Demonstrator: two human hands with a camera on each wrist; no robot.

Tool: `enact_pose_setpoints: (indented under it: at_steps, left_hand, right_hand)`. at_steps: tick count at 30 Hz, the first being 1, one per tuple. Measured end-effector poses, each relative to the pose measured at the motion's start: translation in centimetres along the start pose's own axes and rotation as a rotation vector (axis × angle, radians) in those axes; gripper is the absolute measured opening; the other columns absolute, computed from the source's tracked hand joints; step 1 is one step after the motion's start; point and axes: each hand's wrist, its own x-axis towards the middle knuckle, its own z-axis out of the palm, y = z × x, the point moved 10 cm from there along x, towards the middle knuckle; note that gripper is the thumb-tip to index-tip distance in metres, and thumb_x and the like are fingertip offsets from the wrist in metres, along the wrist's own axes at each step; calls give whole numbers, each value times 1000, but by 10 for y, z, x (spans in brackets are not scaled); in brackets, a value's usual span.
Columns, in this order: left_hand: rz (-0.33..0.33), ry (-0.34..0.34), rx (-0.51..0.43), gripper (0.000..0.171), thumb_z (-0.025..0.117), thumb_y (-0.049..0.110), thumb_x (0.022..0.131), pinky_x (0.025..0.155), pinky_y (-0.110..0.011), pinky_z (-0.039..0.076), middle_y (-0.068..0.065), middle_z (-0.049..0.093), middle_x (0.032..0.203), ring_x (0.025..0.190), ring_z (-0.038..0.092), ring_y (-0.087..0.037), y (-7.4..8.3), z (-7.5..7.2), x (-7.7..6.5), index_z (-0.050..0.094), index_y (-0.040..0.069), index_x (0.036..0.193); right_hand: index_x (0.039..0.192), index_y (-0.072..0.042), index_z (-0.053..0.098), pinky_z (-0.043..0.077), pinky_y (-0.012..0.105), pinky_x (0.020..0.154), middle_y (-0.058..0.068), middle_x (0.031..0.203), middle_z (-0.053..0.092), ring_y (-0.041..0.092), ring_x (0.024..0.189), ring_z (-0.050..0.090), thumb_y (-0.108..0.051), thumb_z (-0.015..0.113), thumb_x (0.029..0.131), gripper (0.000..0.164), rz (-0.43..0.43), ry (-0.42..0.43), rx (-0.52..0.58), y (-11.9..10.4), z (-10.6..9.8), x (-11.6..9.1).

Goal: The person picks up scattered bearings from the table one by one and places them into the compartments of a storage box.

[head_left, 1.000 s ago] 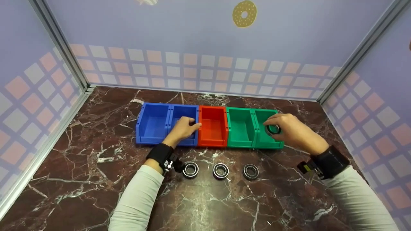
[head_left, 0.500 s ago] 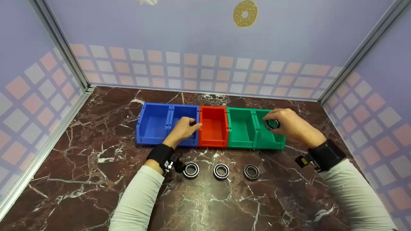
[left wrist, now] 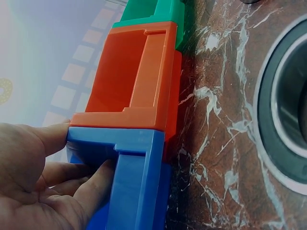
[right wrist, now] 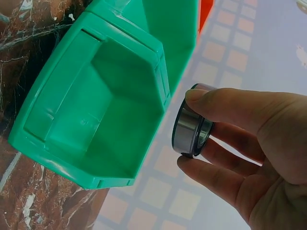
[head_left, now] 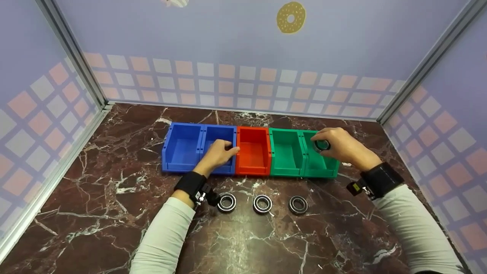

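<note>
My right hand (head_left: pixel 339 145) pinches a ball bearing (right wrist: pixel 186 128) between thumb and fingers. In the right wrist view the bearing is tilted on edge, apart from the rightmost green bin (right wrist: pixel 64 112) and above its open top. My left hand (head_left: pixel 215 155) grips the side wall of the second blue bin (left wrist: pixel 136 184), thumb at the edge beside the red bin (left wrist: pixel 146 76) and fingers inside. Three more bearings lie flat in a row on the table: a left one (head_left: pixel 227 210), a middle one (head_left: pixel 262 211) and a darker right one (head_left: pixel 298 212).
Left of the gripped bin stands another blue bin (head_left: pixel 180 166); a second green bin (head_left: pixel 286 171) adjoins the red one. All the bins form one row on the dark marbled table (head_left: pixel 243 243). Tiled-pattern panels, including the back wall (head_left: pixel 236 38), enclose the table.
My right hand has risen slightly toward the back with the bearing, over the rightmost green bin. The left hand and the three bearings on the table have stayed put.
</note>
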Motion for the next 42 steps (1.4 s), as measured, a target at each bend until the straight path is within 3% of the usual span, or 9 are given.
enact_pose_setpoints:
  at_steps: [4, 10, 16, 21, 24, 29, 37, 42]
  left_hand:
    - [-1, 4, -6, 53, 59, 29, 99, 71, -23, 52, -21, 66, 123, 74, 64, -13, 0, 0, 0, 52, -4, 139]
    - [30, 10, -19, 38, 60, 26, 99, 59, -19, 46, -11, 67, 94, 67, 58, -10, 3, 0, -1, 65, -3, 122]
    - [50, 26, -12, 29, 61, 25, 98, 58, -19, 44, -5, 64, 86, 65, 58, -10, 5, -1, -1, 69, -1, 108]
    - [49, 40, -2, 31, 62, 24, 97, 61, -19, 47, -9, 68, 92, 66, 60, -11, 5, -2, -1, 69, -3, 112]
    - [36, 34, 0, 39, 61, 24, 97, 70, -23, 52, -17, 70, 107, 74, 63, -14, 4, -2, -2, 64, -5, 124]
    - [0, 9, -11, 55, 60, 27, 99, 88, -31, 54, -23, 60, 134, 90, 67, -20, 1, 0, -2, 48, -6, 141]
    - [1, 6, -19, 55, 59, 27, 99, 76, -24, 53, -23, 63, 128, 81, 65, -16, 0, 0, -1, 48, -6, 141]
    - [10, 8, -4, 56, 59, 28, 99, 84, -29, 54, -23, 62, 130, 88, 66, -19, 1, 0, -2, 48, -7, 142]
  right_hand:
    - [123, 0, 67, 57, 47, 87, 23, 125, 65, 40, 113, 62, 3, 76, 81, 43, 4, -2, 7, 3, 3, 2]
    - [123, 0, 67, 57, 47, 88, 23, 124, 65, 39, 114, 62, 4, 76, 81, 43, 0, -4, 19, 6, 7, 5]
    - [126, 0, 65, 56, 47, 91, 23, 128, 63, 41, 119, 59, 2, 76, 81, 46, 23, -32, 6, 12, 14, 8]
    - [125, 0, 66, 56, 48, 90, 23, 127, 64, 40, 118, 61, 2, 76, 81, 45, 36, -32, 4, 17, 19, 11]
    - [123, 1, 67, 57, 49, 88, 23, 125, 65, 40, 116, 62, 4, 77, 80, 45, 38, -24, 8, 20, 22, 13]
    - [122, 3, 67, 57, 49, 88, 24, 123, 66, 40, 114, 62, 5, 77, 78, 45, 47, -27, 15, 23, 28, 15]
    - [123, 2, 67, 56, 50, 90, 23, 123, 67, 40, 114, 63, 5, 76, 80, 45, 66, -36, 22, 27, 35, 17]
    - [123, 2, 66, 55, 51, 89, 22, 121, 67, 38, 109, 64, 4, 76, 80, 44, 72, -36, 25, 29, 41, 19]
